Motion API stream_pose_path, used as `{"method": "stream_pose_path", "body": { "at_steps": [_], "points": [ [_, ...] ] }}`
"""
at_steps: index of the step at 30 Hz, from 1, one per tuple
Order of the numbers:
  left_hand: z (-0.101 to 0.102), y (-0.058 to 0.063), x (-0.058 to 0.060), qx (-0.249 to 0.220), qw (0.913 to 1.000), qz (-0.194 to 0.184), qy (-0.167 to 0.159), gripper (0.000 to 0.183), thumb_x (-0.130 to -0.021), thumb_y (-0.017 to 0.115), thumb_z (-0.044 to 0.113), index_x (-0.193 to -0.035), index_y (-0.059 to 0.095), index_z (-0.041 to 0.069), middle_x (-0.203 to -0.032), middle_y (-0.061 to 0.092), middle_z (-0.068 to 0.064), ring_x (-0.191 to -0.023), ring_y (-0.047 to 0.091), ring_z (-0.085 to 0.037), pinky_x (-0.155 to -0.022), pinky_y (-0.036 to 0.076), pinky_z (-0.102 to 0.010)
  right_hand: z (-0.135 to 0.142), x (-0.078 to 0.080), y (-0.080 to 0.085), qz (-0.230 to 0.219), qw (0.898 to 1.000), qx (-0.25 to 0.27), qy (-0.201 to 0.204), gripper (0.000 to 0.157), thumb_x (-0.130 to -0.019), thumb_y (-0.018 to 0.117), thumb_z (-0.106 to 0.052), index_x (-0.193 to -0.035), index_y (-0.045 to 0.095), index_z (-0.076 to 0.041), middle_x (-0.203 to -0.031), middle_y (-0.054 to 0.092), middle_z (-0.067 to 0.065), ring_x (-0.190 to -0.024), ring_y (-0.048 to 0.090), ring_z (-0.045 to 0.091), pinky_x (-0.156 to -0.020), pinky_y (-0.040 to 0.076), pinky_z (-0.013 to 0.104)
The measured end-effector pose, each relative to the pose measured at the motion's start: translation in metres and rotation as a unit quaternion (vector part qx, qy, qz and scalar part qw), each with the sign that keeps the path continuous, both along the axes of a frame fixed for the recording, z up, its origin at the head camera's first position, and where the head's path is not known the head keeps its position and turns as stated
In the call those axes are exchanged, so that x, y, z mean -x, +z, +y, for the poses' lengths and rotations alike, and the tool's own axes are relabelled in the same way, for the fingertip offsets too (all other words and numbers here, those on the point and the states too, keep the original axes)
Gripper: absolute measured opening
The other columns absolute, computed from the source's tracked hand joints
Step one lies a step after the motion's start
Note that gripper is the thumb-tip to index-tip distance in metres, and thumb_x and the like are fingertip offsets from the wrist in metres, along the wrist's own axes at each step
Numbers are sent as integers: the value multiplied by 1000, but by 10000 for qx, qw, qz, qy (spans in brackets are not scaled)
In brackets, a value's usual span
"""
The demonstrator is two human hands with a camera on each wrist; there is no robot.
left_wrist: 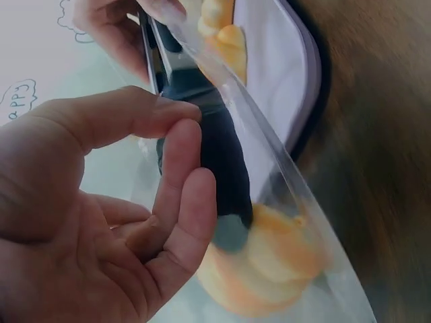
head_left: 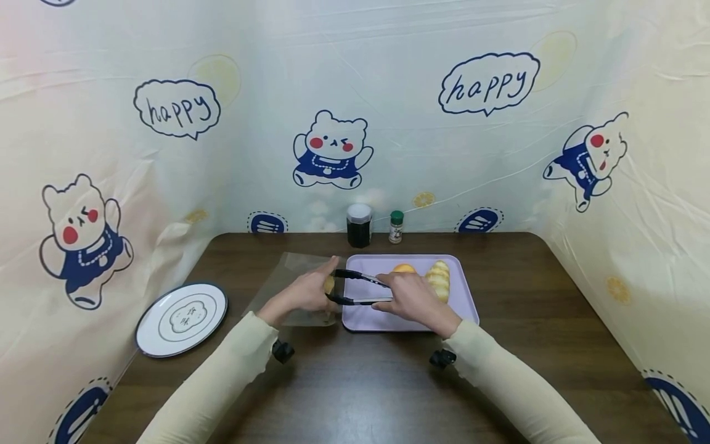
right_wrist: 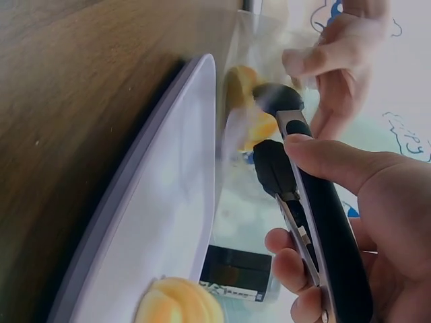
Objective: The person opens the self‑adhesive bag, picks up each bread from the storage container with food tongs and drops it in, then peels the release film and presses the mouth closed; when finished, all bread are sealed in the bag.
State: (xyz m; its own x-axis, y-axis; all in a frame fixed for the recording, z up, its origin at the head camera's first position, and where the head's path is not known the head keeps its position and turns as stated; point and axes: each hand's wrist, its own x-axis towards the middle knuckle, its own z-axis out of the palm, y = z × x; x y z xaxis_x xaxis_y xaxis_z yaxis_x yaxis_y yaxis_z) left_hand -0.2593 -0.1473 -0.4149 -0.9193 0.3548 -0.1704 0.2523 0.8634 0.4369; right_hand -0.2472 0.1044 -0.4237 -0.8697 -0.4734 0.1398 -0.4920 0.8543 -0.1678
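Head, left hand: left hand (head_left: 304, 292) pinches the clear bag (head_left: 274, 283), which lies left of the lilac tray (head_left: 383, 322).
Head, right hand: right hand (head_left: 415, 296) wrapped round the tongs (head_left: 363, 277), arms spread apart, ends pointing left.
Head, bagged bread: bread in the bag (head_left: 330, 284) sits at the tong ends, straight left of the right-hand grip; left hand nearer.
Head, tray: round bread (head_left: 403, 268) and ridged bread (head_left: 439, 282), the latter's long axis running away from the person.
Left wrist, pinch: thumb and fingertips meet at the film, no gap seen.
Left wrist, bread: behind the film, one black tong end (left_wrist: 225, 168) overlapping it; clamped or loose, cannot tell.
Right wrist, tongs: thumb one side, fingers other; ends part open, bread just past them.
Right wrist, bread axis: partly hidden, cannot tell.
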Motion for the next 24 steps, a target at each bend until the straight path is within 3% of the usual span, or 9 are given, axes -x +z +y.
{"method": "stream_pose_path", "body": {
  "at_steps": [8,15,21,24],
  "points": [
    [6,2,0,4,10000,27,-53,115,-76,84,25,-162,9,19,-169,12,-3,-132,52,-28,-97,50,-46,-7,0,4,0,10000,56,30,62,-82,76,-55,-127,69,-14,-107,76,4,-86,69,16,-72,59,38],
    [6,2,2,-105,9999,71,-71,114,-78,84,22,-162,7,19,-169,11,-4,-145,40,-33,-110,43,-52,-10,1,5,-95,9997,199,-46,60,-82,76,-55,-124,70,-14,-105,77,3,-80,67,13,-69,57,34],
    [4,3,1,-128,9999,57,-35,114,-77,83,21,-162,8,18,-169,11,-5,-140,47,-32,-95,51,-45,-10,1,6,-295,9994,159,-68,60,-81,77,-54,-125,70,-13,-104,76,4,-82,66,14,-72,57,36],
    [4,4,0,-111,9999,106,-6,114,-76,84,21,-162,10,16,-169,12,-6,-139,48,-31,-93,51,-45,-9,1,8,-337,9993,35,-149,62,-79,79,-54,-124,70,-13,-102,75,4,-83,66,16,-73,57,38]
  ]
}}
